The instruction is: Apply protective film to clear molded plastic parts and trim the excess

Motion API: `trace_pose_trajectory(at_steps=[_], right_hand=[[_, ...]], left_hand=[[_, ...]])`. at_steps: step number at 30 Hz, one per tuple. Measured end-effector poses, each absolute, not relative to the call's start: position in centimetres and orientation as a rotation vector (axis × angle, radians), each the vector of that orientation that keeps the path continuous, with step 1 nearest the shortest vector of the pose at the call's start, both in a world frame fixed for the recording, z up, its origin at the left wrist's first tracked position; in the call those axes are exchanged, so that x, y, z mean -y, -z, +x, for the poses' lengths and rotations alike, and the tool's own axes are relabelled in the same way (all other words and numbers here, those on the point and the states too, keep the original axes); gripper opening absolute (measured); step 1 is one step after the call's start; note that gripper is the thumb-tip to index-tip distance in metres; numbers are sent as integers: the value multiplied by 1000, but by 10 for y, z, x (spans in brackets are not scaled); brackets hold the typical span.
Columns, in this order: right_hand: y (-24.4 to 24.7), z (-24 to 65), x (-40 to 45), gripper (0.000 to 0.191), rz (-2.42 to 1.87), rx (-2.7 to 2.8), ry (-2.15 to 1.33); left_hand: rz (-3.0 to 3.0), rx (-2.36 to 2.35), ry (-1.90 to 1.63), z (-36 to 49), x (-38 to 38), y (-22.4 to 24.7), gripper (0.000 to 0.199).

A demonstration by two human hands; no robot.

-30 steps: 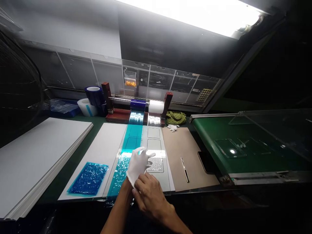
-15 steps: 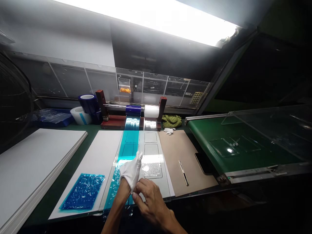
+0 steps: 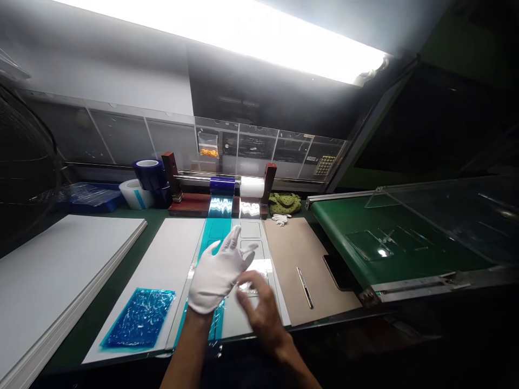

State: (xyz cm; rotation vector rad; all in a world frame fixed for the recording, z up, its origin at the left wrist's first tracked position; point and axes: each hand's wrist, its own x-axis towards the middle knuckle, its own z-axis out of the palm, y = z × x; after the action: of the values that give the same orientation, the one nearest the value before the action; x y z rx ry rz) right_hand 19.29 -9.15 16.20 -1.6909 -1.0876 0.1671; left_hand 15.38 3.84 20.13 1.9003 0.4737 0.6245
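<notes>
My left hand (image 3: 219, 273) wears a white glove, its fingers spread, above the teal film strip (image 3: 217, 229) and the clear strip beside it. Nothing shows in its grasp. My bare right hand (image 3: 259, 308) is beside the glove's lower edge, its thumb and forefinger curved and apart, slightly blurred by motion. Both strips run from a blue roll (image 3: 222, 185) and a white roll (image 3: 252, 186) on a dark red stand (image 3: 190, 202) over a pale board marked with rounded rectangles.
Blue film pieces (image 3: 140, 319) lie on white paper at the left. A pen-like tool (image 3: 305, 288) and a phone (image 3: 337, 272) rest on brown board (image 3: 287, 248). A green conveyor (image 3: 332, 224) stands at the right, a paper stack (image 3: 68, 265) at the far left.
The fingers of my gloved left hand have spread and its back has turned into view. My right hand has let go of the glove's cuff and moved up and right. The view has shifted slightly.
</notes>
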Motion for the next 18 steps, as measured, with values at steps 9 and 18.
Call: trace_pose_trajectory(at_steps=[9, 18], right_hand=[[-181, 238, 104, 33, -1672, 598, -52], [-201, 252, 123, 43, -1848, 697, 260]], left_hand=[[2679, 28, -578, 141, -7, -214, 44], [2753, 26, -595, 131, -1, -215, 56]])
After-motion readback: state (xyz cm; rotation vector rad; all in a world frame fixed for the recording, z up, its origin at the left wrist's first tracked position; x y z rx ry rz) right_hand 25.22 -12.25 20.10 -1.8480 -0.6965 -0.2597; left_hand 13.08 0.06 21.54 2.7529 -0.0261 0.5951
